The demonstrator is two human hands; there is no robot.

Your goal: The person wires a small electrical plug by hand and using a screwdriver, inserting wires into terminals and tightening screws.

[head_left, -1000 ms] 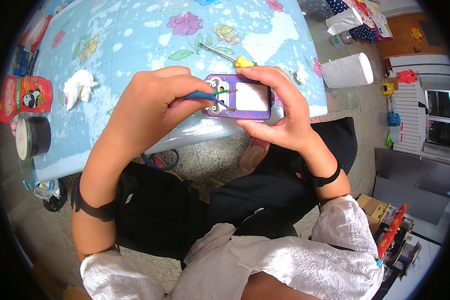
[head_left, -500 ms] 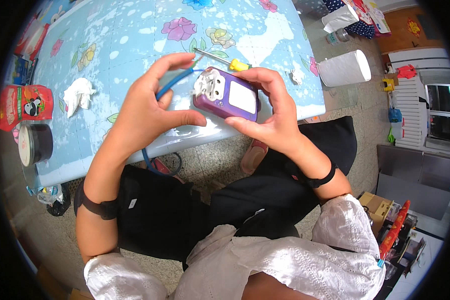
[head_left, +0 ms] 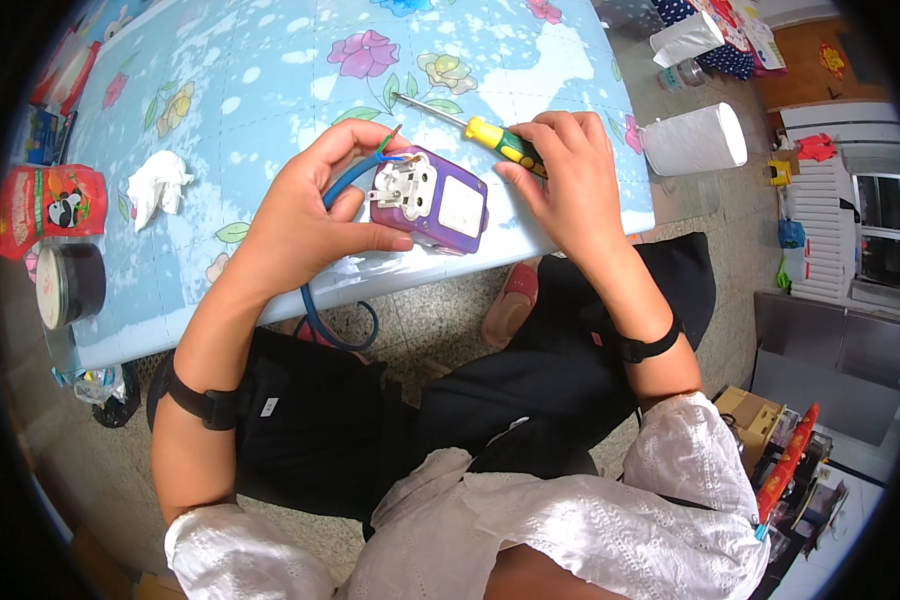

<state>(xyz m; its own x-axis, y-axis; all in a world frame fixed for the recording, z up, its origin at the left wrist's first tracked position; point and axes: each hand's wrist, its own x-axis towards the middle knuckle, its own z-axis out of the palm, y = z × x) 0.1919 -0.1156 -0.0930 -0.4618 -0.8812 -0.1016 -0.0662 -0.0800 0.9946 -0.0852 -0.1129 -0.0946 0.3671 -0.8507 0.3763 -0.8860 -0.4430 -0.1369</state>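
Note:
A small purple electrical device (head_left: pixel 460 210) with a white label and a white plastic terminal part rests at the table's near edge. My left hand (head_left: pixel 305 215) is closed around a blue cable (head_left: pixel 345 183), its thumb against the device's lower corner. Thin coloured wires (head_left: pixel 390 143) stick out of the cable's stripped end beside the terminal part. To the right, my right hand (head_left: pixel 578 185) has its fingers over the green and yellow handle of a screwdriver (head_left: pixel 490 135). The screwdriver's metal shaft lies on the table, pointing far left.
A flowered blue cloth covers the table (head_left: pixel 270 90). Crumpled white tissue (head_left: pixel 157 185), a red pouch (head_left: pixel 50 210) and a round dark tub (head_left: pixel 72 285) stand on the left. A white paper roll (head_left: pixel 695 140) is beyond the right edge. The cable loops below the near edge.
My right hand has let go of the purple device and moved onto the screwdriver handle. The device has shifted slightly left and down, against my left thumb.

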